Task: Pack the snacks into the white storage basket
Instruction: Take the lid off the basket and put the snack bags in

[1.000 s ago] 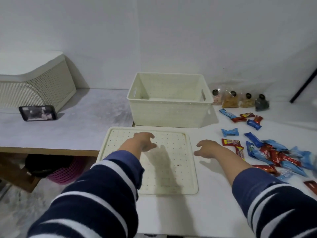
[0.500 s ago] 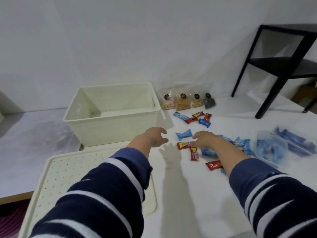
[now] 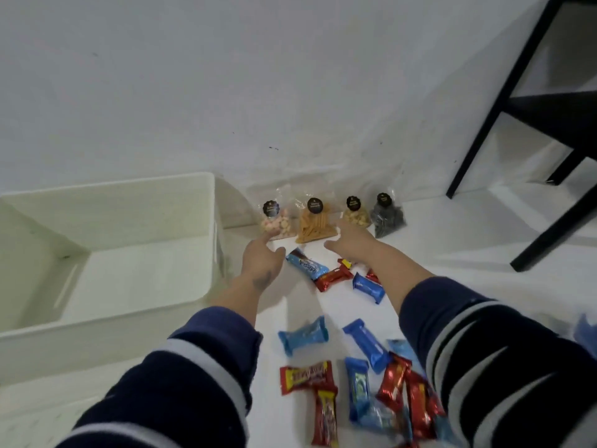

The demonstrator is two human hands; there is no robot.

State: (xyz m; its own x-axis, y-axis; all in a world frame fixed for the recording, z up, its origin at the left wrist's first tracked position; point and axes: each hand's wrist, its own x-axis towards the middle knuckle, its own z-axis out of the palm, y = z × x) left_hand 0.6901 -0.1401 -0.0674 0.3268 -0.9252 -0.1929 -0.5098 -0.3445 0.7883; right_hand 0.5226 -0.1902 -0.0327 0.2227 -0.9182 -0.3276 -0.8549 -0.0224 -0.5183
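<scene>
Both arms in dark navy long sleeves with pale grey-white stripes across. Left sleeve (image 3: 181, 379): broad stripe below cuff, second near elbow. Right sleeve (image 3: 494, 354): several stripes. Cuffs pushed up forearm, wrists bare. Left hand (image 3: 261, 257): dark smudge-like mark on back, near wrist. Right hand (image 3: 352, 240) unmarked

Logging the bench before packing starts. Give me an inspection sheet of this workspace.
Surface: white table, no spills seen.
Job's things: white storage basket empty; four clear snack bags along the wall; red and blue wrapped bars scattered loose.
Clutter: nothing seen.
Hands: left hand and right hand open, reaching toward the bags, holding nothing.
Cables: nothing seen.
Surroundings: white wall; black frame at right.
</scene>
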